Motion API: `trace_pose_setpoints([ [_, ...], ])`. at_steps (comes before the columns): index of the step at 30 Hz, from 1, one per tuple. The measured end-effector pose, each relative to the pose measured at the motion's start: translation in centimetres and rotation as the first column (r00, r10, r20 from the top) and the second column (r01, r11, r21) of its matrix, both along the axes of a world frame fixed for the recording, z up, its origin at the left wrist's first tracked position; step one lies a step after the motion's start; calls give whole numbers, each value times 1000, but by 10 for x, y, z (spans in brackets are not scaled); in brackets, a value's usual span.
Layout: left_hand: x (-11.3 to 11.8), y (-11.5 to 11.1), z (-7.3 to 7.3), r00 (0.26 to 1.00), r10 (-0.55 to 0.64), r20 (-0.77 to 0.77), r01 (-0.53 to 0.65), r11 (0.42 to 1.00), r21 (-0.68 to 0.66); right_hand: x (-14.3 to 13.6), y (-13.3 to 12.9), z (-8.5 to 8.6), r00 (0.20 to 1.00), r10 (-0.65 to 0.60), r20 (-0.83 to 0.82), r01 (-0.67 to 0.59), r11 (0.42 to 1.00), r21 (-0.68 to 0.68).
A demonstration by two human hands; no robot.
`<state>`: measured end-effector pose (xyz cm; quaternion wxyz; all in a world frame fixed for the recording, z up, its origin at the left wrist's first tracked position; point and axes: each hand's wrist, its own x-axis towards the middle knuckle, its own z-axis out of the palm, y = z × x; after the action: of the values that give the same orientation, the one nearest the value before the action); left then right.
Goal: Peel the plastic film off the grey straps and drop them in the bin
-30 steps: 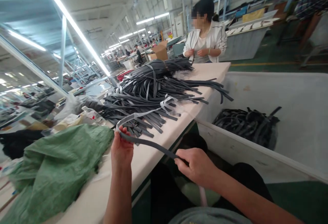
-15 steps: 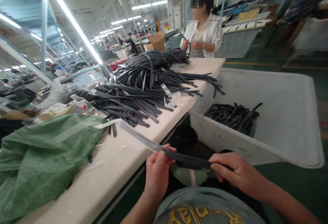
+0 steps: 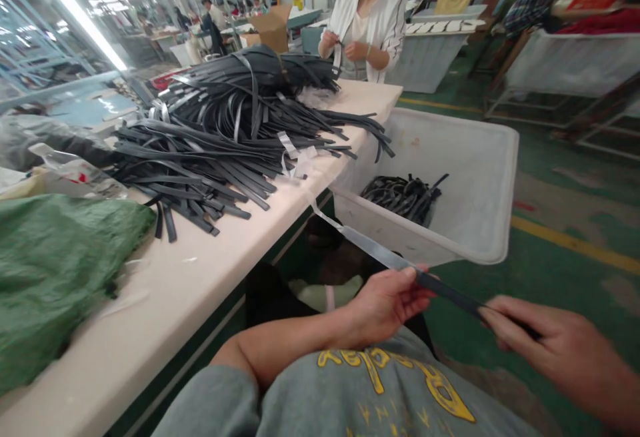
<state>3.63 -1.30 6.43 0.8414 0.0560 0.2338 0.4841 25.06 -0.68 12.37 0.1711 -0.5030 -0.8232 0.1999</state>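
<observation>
A dark strip (image 3: 453, 295) is stretched between my two hands above my lap. My left hand (image 3: 387, 300) pinches it near its middle, thumb on top. Closed round its right part is my right hand (image 3: 545, 334). Beyond my left hand the strip has a shiny pale face, and a thin white tape (image 3: 325, 216) trails from that end towards the table edge. Many dark strips (image 3: 200, 164) lie in a loose pile on the pale table (image 3: 200, 277), with bundled ones behind. Scraps of white tape (image 3: 295, 157) rest at the pile's right side.
A white bin (image 3: 475, 190) holding dark strips stands right of the table. Green sacking (image 3: 65, 277) and a plastic bottle (image 3: 75, 167) lie at the left. Across the table a person (image 3: 367, 24) in a white jacket holds a strip. More bins stand behind.
Both hands have moved right with the strip between them, and the white tape's end has swung away from the green sacking. The view has turned right and down.
</observation>
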Motion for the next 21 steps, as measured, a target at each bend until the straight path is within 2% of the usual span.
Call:
trace_pose_setpoints([
  [2,2,-1,-9,1000,27,-9,-28,998,-62,-35,8,-3,997,37,64,-32,997,-65],
  [4,1,-3,-16,999,47,-16,-48,993,-104,-54,14,-9,996,47,81,-39,995,-92],
  [7,-7,-1,-20,997,74,-28,-77,988,-137,-48,15,-11,1000,-17,27,20,990,-138],
  [11,-19,6,-21,984,174,-42,-178,973,-146,-32,9,-5,997,-76,-17,73,986,-152],
  [14,-23,10,-27,984,179,-21,-180,970,-161,-54,14,-11,1000,-30,-7,29,991,-129],
  [18,-30,14,-41,974,227,-26,-228,955,-191,-99,35,-31,999,43,-20,-46,984,-170],
  [21,-42,14,-52,972,232,-26,-232,949,-213,-110,47,-38,996,89,-1,-87,969,-232],
])
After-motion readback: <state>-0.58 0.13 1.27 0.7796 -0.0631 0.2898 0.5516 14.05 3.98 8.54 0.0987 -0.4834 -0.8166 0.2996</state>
